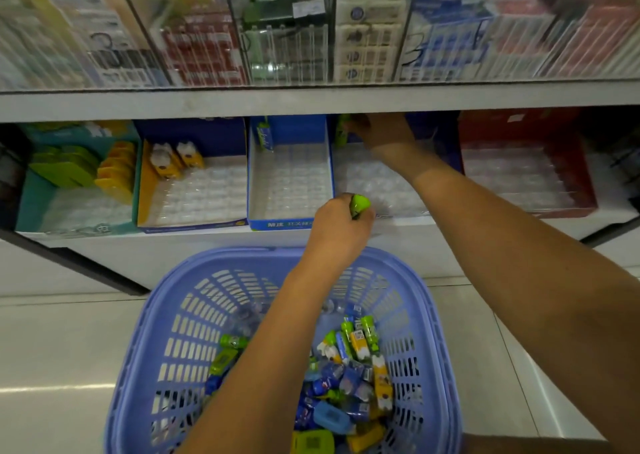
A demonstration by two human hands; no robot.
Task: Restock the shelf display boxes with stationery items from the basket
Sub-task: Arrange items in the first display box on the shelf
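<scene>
A lilac plastic basket (426, 301) stands on the floor below the shelf, holding several small green, blue and yellow stationery items (349, 370). My left hand (337, 226) grips a green item (360, 204) just in front of the shelf edge. My right hand (379, 129) reaches deep into a display box with a clear tray (374, 179), touching a green item (342, 131) standing at its back left corner. Whether the fingers grip it is hidden under the upper shelf.
Along the lower shelf stand a teal box (34, 204), a yellow box with two items (194, 193), a blue box with one item (287, 183) and a red box (526, 176). The upper shelf board (311, 101) overhangs them. Tiled floor surrounds the basket.
</scene>
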